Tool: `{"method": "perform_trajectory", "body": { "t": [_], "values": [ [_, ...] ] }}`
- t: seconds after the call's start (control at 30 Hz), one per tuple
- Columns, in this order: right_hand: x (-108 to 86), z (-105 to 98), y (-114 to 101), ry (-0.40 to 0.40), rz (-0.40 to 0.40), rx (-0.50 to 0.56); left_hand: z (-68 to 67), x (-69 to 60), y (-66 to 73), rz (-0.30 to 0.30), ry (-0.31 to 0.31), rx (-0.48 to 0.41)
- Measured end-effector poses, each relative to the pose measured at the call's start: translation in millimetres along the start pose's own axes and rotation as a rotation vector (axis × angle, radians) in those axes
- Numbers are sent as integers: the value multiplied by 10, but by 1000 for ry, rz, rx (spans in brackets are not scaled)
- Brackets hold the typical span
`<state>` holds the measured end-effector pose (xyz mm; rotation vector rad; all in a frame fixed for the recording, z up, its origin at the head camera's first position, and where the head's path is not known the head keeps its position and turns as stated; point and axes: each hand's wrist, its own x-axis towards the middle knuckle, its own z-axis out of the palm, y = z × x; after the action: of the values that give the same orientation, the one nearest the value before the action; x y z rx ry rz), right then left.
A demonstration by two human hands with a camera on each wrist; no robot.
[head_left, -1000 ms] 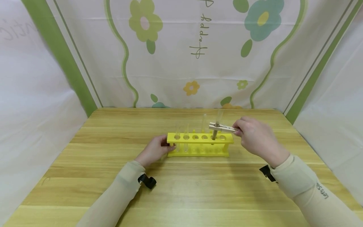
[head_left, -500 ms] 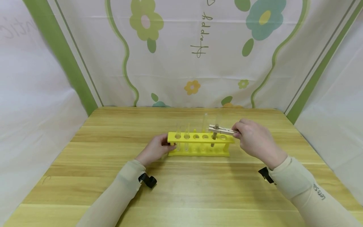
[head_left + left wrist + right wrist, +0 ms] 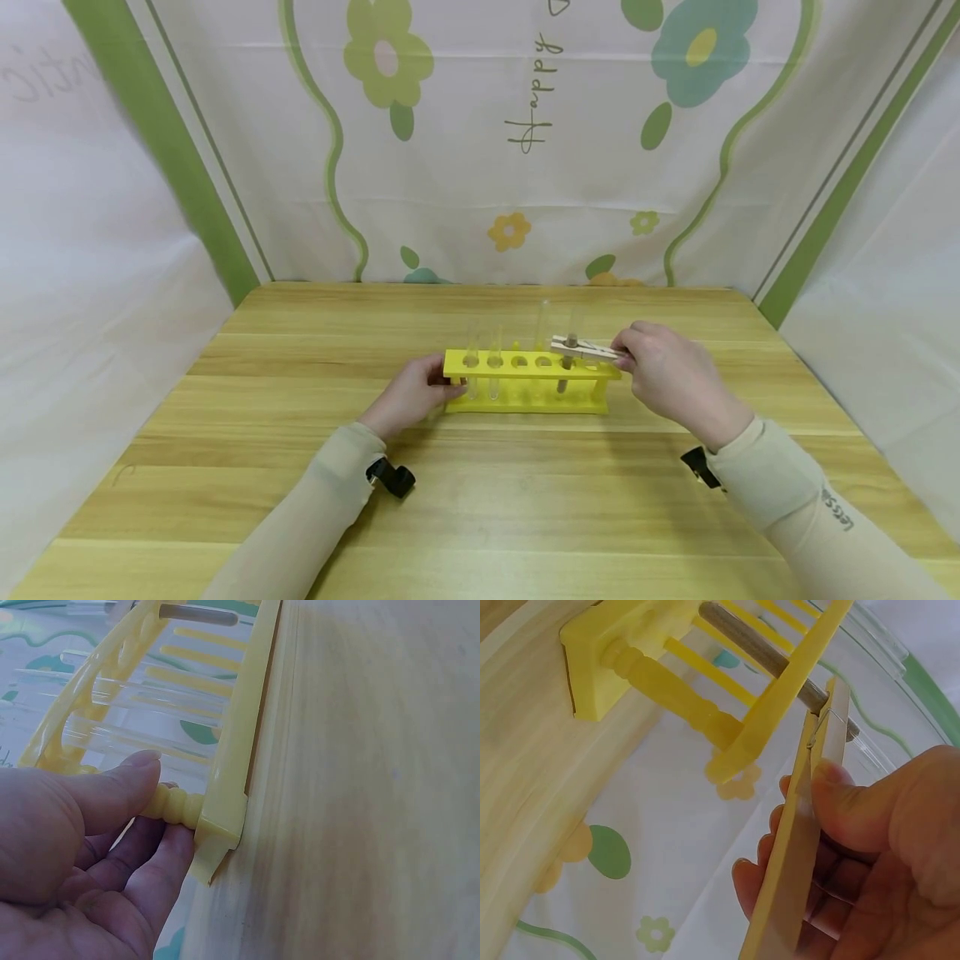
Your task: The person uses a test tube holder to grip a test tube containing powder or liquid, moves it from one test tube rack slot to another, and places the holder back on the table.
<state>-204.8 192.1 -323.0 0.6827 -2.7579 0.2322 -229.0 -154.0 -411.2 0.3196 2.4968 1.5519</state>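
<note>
A yellow test tube rack (image 3: 525, 408) stands on the table. My left hand (image 3: 408, 396) holds its left end, thumb and fingers around the ribbed post (image 3: 176, 806). My right hand (image 3: 671, 367) grips a wooden test tube holder (image 3: 588, 348), seen close in the right wrist view, thumb against its side (image 3: 784, 862). The holder's jaws clasp a test tube with grey-brown contents (image 3: 742, 636). That tube passes down through a hole near the rack's right end, slightly tilted; whether its bottom touches the base, I cannot tell.
Two clear test tubes (image 3: 494, 383) stand in the rack's leftmost holes. Another clear tube (image 3: 542, 321) rises behind the rack's top plate. The wood-grain table (image 3: 480, 500) extends in front, and a flower-printed cloth (image 3: 450, 167) hangs along its back edge.
My right hand has come down and slightly left, and the clamped tube has sunk deeper through the rack's hole. My left hand stays on the rack's post.
</note>
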Motion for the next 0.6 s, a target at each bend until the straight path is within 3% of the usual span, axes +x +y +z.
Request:
{"method": "perform_trajectory", "body": {
  "t": [0.6],
  "values": [
    [-31, 118, -6, 11, 0, -3, 4, 20, -38, 11, -3, -2]
  ]
}}
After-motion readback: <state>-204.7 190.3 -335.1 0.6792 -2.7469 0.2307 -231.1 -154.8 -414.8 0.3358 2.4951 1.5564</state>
